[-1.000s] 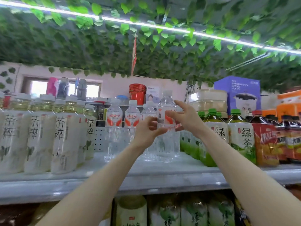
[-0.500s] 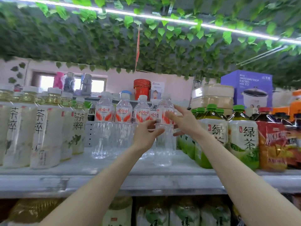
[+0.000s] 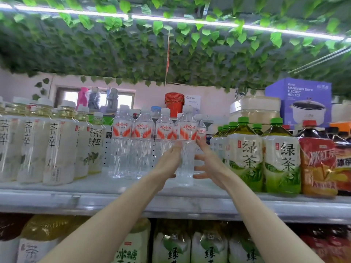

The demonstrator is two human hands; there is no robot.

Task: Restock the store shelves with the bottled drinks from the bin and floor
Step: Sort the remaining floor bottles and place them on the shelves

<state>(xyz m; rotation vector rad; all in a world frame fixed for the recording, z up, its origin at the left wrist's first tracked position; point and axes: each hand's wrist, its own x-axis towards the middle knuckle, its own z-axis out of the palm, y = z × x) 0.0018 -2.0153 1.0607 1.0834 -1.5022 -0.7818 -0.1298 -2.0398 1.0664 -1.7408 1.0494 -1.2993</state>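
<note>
A clear water bottle (image 3: 188, 130) with a red and white label stands upright on the grey shelf (image 3: 114, 202), at the front of a row of several matching water bottles (image 3: 144, 130). My left hand (image 3: 168, 162) lies along the bottle's left side with straight fingers, the fingertips touching it just below the label. On the bottle's right, my right hand (image 3: 209, 164) has its fingers spread and straight. Whether they touch the bottle is unclear. Neither hand is curled round it.
Tall white tea bottles (image 3: 57, 145) fill the shelf to the left. Green tea bottles (image 3: 245, 154) and red iced tea bottles (image 3: 317, 160) crowd the right. More drinks (image 3: 171, 243) sit on the shelf below. A purple hot pot box (image 3: 303, 103) stands behind, and leafy vines hang overhead.
Both hands have slid down from the bottle's label to its lower body and their fingers have straightened. The bottle now stands on the shelf.
</note>
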